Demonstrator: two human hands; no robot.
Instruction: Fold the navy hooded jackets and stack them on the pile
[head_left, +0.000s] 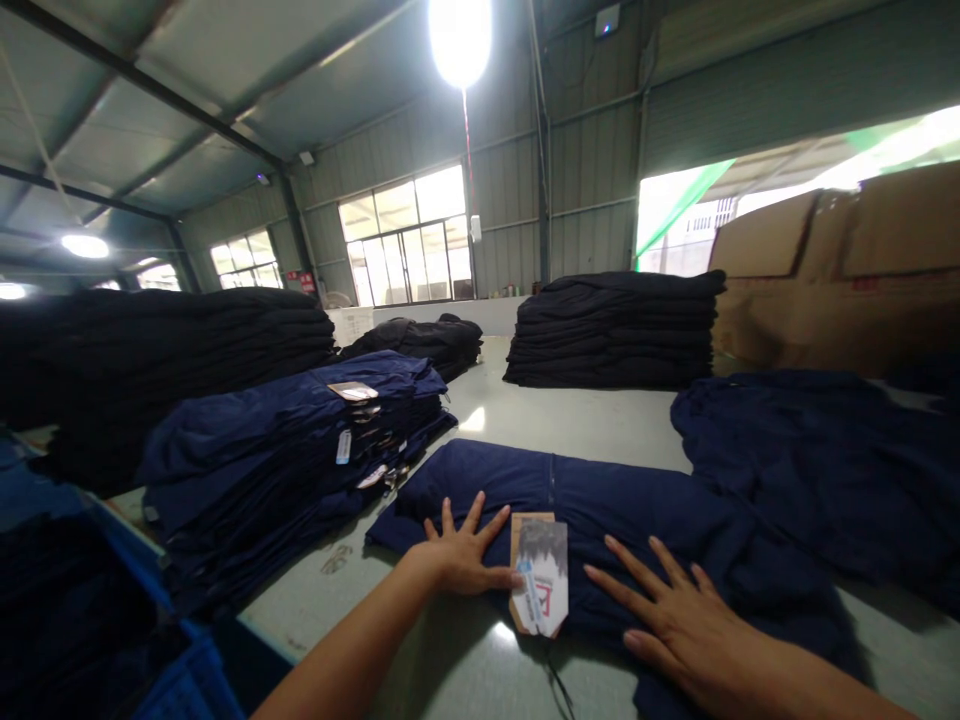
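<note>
A folded navy garment [600, 500] lies on the pale table [555, 410] in front of me, with a cardboard hang tag [538, 572] resting on its near edge. My left hand [459, 553] lies flat on the garment's left part, fingers spread, its thumb touching the tag's left side. My right hand [667, 610] rests flat on the garment just right of the tag, fingers stretched out. Neither hand holds anything.
A stack of folded navy garments with tags [292, 450] stands at left, black stacks [150, 370] behind it and another black stack [611, 328] at the back. More navy cloth [817, 460] lies at right, cardboard boxes [840, 270] beyond. A blue crate [176, 680] sits lower left.
</note>
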